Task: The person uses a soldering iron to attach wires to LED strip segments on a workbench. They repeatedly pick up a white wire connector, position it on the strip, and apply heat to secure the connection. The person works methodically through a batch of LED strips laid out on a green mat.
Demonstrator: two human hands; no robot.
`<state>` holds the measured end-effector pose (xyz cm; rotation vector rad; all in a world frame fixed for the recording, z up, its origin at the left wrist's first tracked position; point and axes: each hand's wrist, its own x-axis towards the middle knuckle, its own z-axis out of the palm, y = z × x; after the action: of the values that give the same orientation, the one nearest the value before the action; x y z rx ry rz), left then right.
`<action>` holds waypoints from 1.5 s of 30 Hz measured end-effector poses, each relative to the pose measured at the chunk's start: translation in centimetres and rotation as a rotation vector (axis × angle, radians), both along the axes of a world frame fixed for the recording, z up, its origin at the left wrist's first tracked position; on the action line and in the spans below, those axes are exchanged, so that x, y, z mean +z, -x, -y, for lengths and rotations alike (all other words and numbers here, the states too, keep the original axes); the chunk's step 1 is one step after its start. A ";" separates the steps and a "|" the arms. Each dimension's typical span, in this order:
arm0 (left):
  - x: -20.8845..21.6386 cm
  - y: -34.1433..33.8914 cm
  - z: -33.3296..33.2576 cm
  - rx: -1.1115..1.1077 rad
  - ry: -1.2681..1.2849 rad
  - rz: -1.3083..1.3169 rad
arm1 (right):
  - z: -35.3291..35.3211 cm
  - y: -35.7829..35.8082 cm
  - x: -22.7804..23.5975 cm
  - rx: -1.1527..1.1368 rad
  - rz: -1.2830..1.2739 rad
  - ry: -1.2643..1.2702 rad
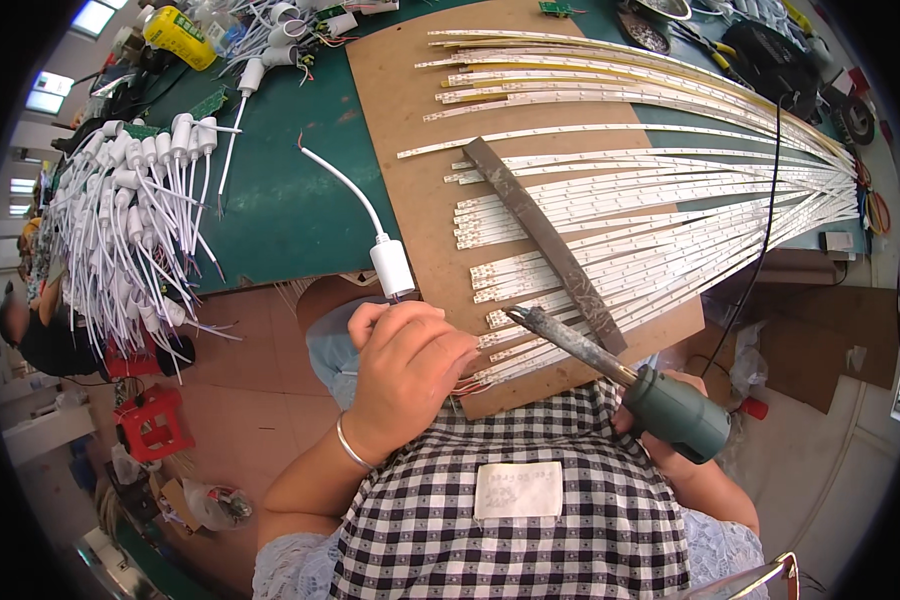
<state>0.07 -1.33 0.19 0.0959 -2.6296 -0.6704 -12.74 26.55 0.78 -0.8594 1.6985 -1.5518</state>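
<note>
My left hand is closed, pinching the lower end of a white cylindrical cable connector. The connector's white cable curves up and leftward to bare wire ends. In my right hand is a soldering iron with a thick dark green handle; its worn tip points left over the near strips. Many white LED strips fan across a brown board, their ends toward my left hand. A dark flat bar lies diagonally over part of them. What my left fingertips grip exactly is hidden.
On the green table, a heap of white connectors with cables hangs over the left edge. A yellow bottle stands at the far left. A black cord crosses the strips at right. A red stool stands on the floor.
</note>
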 end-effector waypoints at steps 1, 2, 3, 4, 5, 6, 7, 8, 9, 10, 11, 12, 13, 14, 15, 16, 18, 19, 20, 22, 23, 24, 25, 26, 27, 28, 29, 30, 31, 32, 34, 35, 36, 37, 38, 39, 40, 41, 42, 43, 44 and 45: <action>-0.1 0.0 0.0 0.002 0.004 0.000 | 0.0 0.0 0.0 -0.007 -0.014 0.002; -0.1 0.0 0.0 0.005 0.009 0.000 | 0.0 -0.1 0.0 -0.008 -0.011 0.000; -0.1 0.0 0.0 0.004 0.012 0.008 | 0.0 0.0 0.1 -0.010 -0.009 -0.002; -0.1 0.0 0.1 0.004 0.016 0.016 | -0.1 0.0 0.1 -0.012 -0.007 -0.004; -0.1 0.0 0.1 0.003 0.020 0.025 | -0.1 0.1 0.0 0.018 -0.019 0.010; -0.1 0.0 0.0 0.000 0.001 0.022 | 0.0 0.4 0.0 0.048 -0.031 0.024; -0.1 0.0 0.0 -0.002 -0.017 0.020 | -0.1 0.5 -0.1 0.079 -0.043 0.038; -0.2 0.1 -0.1 -0.005 -0.035 0.018 | -0.4 0.2 -0.2 0.044 -0.003 0.021; -0.3 0.2 -0.2 0.005 -0.041 0.012 | -0.9 -0.4 -0.3 0.008 0.036 0.003; -0.5 0.3 -0.3 0.015 -0.048 0.005 | -1.2 -0.6 -0.5 -0.027 0.075 -0.015; -0.6 0.4 -0.3 0.024 -0.054 -0.001 | -1.6 -0.4 -1.0 0.030 -0.034 -0.007; -0.7 0.4 -0.3 0.027 -0.049 0.004 | -2.0 0.1 -1.6 0.090 -0.141 0.003; -0.7 0.4 -0.4 0.030 -0.043 0.009 | -2.2 0.2 -2.0 0.118 -0.180 0.010; -0.7 0.4 -0.4 0.034 -0.037 0.014 | -2.4 0.3 -2.3 0.145 -0.219 0.017; -0.7 0.4 -0.3 0.028 -0.038 0.018 | -2.4 0.2 -2.4 0.137 -0.190 0.019; -0.7 0.4 -0.3 0.024 -0.038 0.022 | -2.5 0.0 -2.4 0.122 -0.184 0.010; -0.6 0.5 -0.3 0.017 -0.036 0.030 | -2.6 -0.5 -2.3 0.083 -0.195 -0.021; -0.6 0.5 -0.2 0.015 -0.033 0.033 | -2.6 -0.6 -2.2 0.059 -0.211 -0.042; -0.5 0.6 -0.2 0.012 -0.030 0.036 | -2.4 -0.7 -2.1 0.052 -0.158 -0.025; -0.3 0.6 -0.2 0.015 -0.029 0.048 | -2.1 -0.8 -2.0 0.042 -0.053 0.009; -0.2 0.6 -0.2 0.017 -0.029 0.054 | -2.1 -0.8 -1.8 0.044 -0.020 -0.010; -0.1 0.7 -0.2 0.021 -0.026 0.061 | -2.2 -1.0 -1.6 0.046 0.013 -0.026; -0.1 0.7 -0.3 0.025 -0.023 0.068 | -2.2 -1.0 -1.6 0.047 0.046 -0.043; -0.1 0.7 -0.4 0.030 -0.020 0.075 | -2.3 -1.0 -1.7 0.060 -0.011 -0.057; 0.0 0.7 -0.4 0.033 -0.019 0.080 | -2.4 -0.8 -2.0 0.073 -0.067 -0.072; 0.1 0.8 -0.5 0.036 -0.018 0.085 | -2.4 -0.8 -2.1 0.086 -0.124 -0.087; 0.2 0.8 -0.5 0.039 -0.016 0.090 | -2.4 -0.7 -2.1 0.087 -0.139 -0.085; 0.2 0.8 -0.5 0.038 -0.017 0.091 | -2.3 -0.7 -2.1 0.087 -0.154 -0.085; 0.2 0.9 -0.4 0.037 -0.017 0.092 | -2.2 -0.7 -2.1 0.087 -0.169 -0.085; 0.2 0.9 -0.4 0.035 -0.018 0.093 | -2.1 -0.6 -2.0 0.098 -0.212 -0.097; 0.1 1.0 -0.4 0.040 -0.012 0.089 | -1.9 -0.4 -2.0 0.122 -0.296 -0.117; 0.1 1.0 -0.4 0.041 -0.010 0.087 | -1.6 -0.2 -1.6 0.147 -0.381 -0.133; 0.1 0.9 -0.5 0.043 -0.007 0.090 | -1.3 0.1 -1.0 0.173 -0.468 -0.147; 0.2 0.9 -0.5 0.045 -0.005 0.093 | -1.1 0.2 -0.7 0.198 -0.555 -0.161; 0.2 0.9 -0.5 0.047 -0.002 0.096 | -1.2 0.2 -0.8 0.184 -0.533 -0.144; 0.3 0.9 -0.5 0.046 -0.005 0.100 | -1.4 0.1 -1.0 0.169 -0.512 -0.131; 0.4 0.9 -0.5 0.045 -0.007 0.105 | -1.5 0.0 -1.1 0.155 -0.491 -0.117; 0.4 1.0 -0.5 0.044 -0.009 0.109 | -1.3 0.0 -1.3 0.117 -0.357 -0.061; 0.3 0.9 -0.5 0.041 -0.003 0.117 | -1.1 -0.1 -1.4 0.079 -0.221 -0.003; 0.3 0.8 -0.5 0.037 0.003 0.124 | -1.0 0.1 -1.4 0.069 -0.163 0.008; 0.2 0.8 -0.5 0.034 0.009 0.132 | -1.0 0.2 -1.4 0.058 -0.104 0.020; 0.3 0.8 -0.5 0.046 0.025 0.132 | -1.1 0.5 -1.1 0.076 -0.123 -0.016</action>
<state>-0.69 -0.81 0.46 0.1984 -2.7519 -0.6351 -13.28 27.65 -0.34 -1.0177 1.7413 -1.4595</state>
